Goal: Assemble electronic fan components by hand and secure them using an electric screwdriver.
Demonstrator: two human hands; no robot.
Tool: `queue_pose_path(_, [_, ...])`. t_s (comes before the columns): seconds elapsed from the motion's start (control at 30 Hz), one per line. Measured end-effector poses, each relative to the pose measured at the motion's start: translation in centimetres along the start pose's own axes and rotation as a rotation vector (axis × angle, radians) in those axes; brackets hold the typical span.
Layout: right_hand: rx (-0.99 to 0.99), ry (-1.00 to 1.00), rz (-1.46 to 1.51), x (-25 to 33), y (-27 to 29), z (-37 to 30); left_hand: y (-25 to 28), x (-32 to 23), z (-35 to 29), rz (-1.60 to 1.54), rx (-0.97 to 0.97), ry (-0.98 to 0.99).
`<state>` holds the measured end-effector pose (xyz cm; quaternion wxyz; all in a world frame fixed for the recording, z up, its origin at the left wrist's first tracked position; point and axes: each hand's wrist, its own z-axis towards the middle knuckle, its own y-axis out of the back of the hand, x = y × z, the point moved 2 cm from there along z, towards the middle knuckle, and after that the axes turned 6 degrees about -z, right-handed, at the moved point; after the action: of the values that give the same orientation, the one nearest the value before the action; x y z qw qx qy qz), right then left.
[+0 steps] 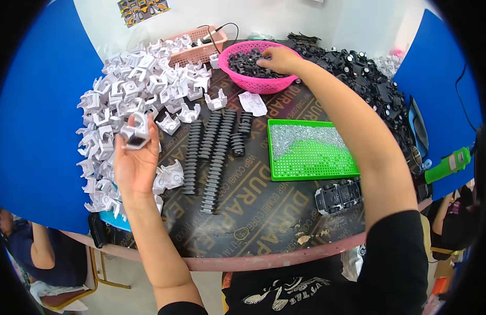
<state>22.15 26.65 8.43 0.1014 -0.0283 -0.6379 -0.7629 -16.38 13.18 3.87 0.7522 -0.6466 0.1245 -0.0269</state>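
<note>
The left hand, fingers curled upward, grips a white part above the left side of the tabletop. The right hand is inside the round pink basket, fingers partly closed at the small black parts; whether it grips one cannot be told. The green tray carries small silvery pieces, mostly toward its far side. The rectangular pink basket holds white pieces.

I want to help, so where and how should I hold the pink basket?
Probably hold the pink basket by its rim, left and right, coming from the near side, because a black heap crowds its far right. The rim flares wider than the base, so it could be hooked underneath. Keep it level: it's open-topped, with loose black pieces inside.
</note>
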Motion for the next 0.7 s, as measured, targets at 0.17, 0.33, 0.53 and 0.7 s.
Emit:
queue_pose_path(0.17, [0.301,0.023,-0.192,-3.4,-7.3,5.6,-0.8,-0.6,-0.6,0.348,-0.126,-0.222])
queue_pose_path(0.33, [0.081,0.166,-0.497,-4.8,-8.4,7.8,-1.5,1.8,-0.8,0.756,-0.179,-0.117])
queue_pose_path(0.53, [0.363,0.098,-0.402,-2.8,-6.0,6.7,-1.8,3.5,-0.7,0.703,-0.126,-0.016])
queue_pose_path(0.7, [0.220,0.045,-0.347,-4.2,-4.8,5.0,-0.9,5.9,-0.4,0.656,-0.030,0.161])
